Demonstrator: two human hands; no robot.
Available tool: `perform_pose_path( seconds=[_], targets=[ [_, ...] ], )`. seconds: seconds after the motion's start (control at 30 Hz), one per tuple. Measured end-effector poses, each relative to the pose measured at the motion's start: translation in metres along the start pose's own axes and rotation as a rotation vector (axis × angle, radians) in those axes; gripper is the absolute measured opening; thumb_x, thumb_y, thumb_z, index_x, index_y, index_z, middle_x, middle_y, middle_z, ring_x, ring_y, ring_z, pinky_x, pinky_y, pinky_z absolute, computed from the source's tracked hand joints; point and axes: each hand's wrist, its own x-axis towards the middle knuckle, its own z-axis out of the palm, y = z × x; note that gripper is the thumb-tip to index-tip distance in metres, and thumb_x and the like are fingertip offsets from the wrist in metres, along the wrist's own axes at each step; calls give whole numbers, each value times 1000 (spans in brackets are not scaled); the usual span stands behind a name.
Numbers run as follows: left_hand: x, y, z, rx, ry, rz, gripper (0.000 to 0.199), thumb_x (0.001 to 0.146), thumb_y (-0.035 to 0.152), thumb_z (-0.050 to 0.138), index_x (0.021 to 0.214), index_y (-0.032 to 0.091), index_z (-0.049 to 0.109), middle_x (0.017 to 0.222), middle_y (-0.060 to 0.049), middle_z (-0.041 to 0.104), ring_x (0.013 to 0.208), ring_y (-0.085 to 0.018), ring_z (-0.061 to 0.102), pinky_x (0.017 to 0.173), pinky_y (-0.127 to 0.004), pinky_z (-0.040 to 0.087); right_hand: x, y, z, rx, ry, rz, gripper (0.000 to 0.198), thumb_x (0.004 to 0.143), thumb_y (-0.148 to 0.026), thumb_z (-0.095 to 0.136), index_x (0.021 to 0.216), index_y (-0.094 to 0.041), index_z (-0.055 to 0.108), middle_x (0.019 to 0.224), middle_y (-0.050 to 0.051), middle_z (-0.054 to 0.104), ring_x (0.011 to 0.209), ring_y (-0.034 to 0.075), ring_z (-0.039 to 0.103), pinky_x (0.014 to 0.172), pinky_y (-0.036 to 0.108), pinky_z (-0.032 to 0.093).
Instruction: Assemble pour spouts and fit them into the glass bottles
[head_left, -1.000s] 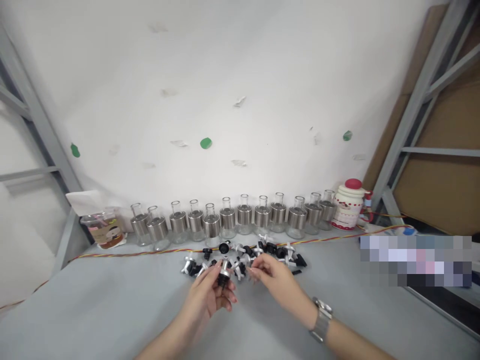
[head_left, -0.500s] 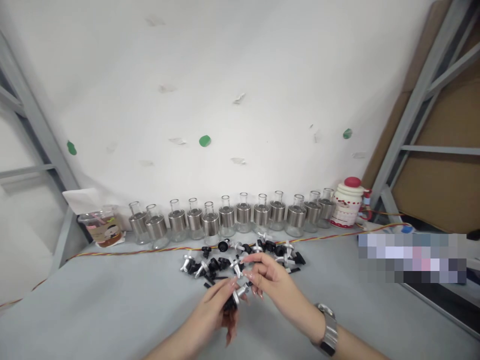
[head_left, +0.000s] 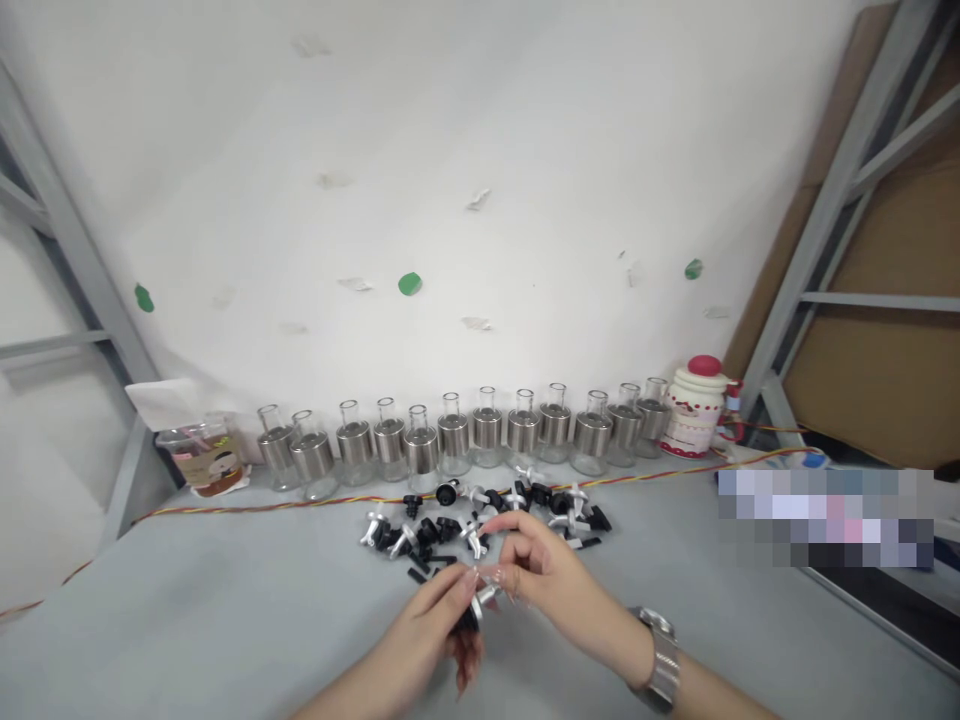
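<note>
My left hand [head_left: 429, 618] is closed around a bottle pourer [head_left: 478, 608], which has a silver spout and a dark stopper end. The spout points up and to the right. My right hand [head_left: 553, 578] has its thumb and fingers pinched at the spout's tip, close against the left fingertips; whatever sits in that pinch is hidden. Just beyond both hands lies a loose pile of silver and black pourers [head_left: 448, 530] on the grey table [head_left: 225, 600]. Some black strip-like pieces [head_left: 418, 575] lie at the pile's near edge.
Behind the pile, several glass bottles with metal sleeves [head_left: 421, 447] stand in a row along the white wall. A twisted cable [head_left: 300, 504] runs in front of them. A plastic cup [head_left: 206, 460] stands at left, a white jar with a red lid [head_left: 694, 410] at right.
My right hand has shifted slightly toward the left one, its fingertips now meeting the left fingertips over the spout. The dark piece seen earlier at the spout's tip is now covered.
</note>
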Motion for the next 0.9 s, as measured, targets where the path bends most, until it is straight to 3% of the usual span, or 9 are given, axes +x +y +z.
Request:
perform_pose_path(
  seconds=[0.17, 0.27, 0.33, 0.4, 0.47, 0.53, 0.67, 0.9],
  targets=[
    [1, -1, 2, -67, -27, -9, 42, 66, 56, 57, 81, 17, 51, 50, 3, 56, 38, -9, 52, 35, -17, 37, 5, 5, -2, -40, -27, 53, 32, 72, -39, 59, 95, -19, 48, 56, -8, 45, 48, 8, 44, 46, 19, 32],
    [3, 2, 4, -137, -25, -7, 42, 62, 55, 61, 78, 16, 52, 56, 1, 57, 40, -10, 53, 33, -18, 34, 11, -3, -22, -173, 0, 63, 32, 79, -46, 45, 89, -16, 51, 54, -5, 48, 45, 8, 44, 45, 20, 36],
    [3, 7, 5, -171, 2, -4, 41, 60, 53, 62, 74, 16, 52, 55, 1, 56, 38, -10, 52, 31, -18, 31, 14, -10, -46, -421, 79, 62, 30, 83, -42, 38, 85, -16, 53, 57, -2, 51, 46, 9, 46, 46, 21, 37],
    [3, 13, 5, -209, 62, -23, 38, 60, 52, 61, 71, 17, 51, 53, 3, 54, 37, -10, 50, 33, -18, 31, 14, -15, -74, -881, 155, 74, 16, 79, -29, 46, 81, -17, 56, 66, 0, 56, 58, 12, 51, 53, 22, 38],
    [2, 20, 5, -237, 145, -65, 39, 62, 56, 58, 67, 18, 49, 51, 4, 52, 37, -9, 49, 35, -18, 32, 12, -15, -98, -1022, 205, 99, 7, 68, -13, 52, 71, -16, 58, 72, 4, 57, 66, 15, 52, 59, 25, 37],
    [3, 24, 3, -224, 222, -106, 46, 63, 63, 51, 61, 18, 47, 46, 6, 49, 32, -7, 44, 32, -18, 26, 9, -10, -113, -1085, 183, 118, 14, 59, -5, 53, 64, -16, 58, 70, 3, 57, 66, 16, 51, 59, 25, 36],
    [4, 24, 0, -139, 327, -64, 50, 60, 67, 51, 52, 19, 42, 35, 8, 38, 24, -5, 34, 29, -18, 12, 6, 7, -117, -1160, 116, 152, 18, 51, 0, 52, 55, -17, 55, 60, 1, 55, 56, 14, 48, 50, 22, 31],
    [-1, 23, -2, -112, 291, 0, 44, 60, 56, 60, 50, 18, 41, 37, 8, 38, 26, -3, 31, 30, -17, 13, 10, 11, -104, -1215, 89, 167, 18, 54, 0, 47, 51, -17, 50, 53, 0, 52, 49, 11, 44, 46, 21, 26]
  ],
)
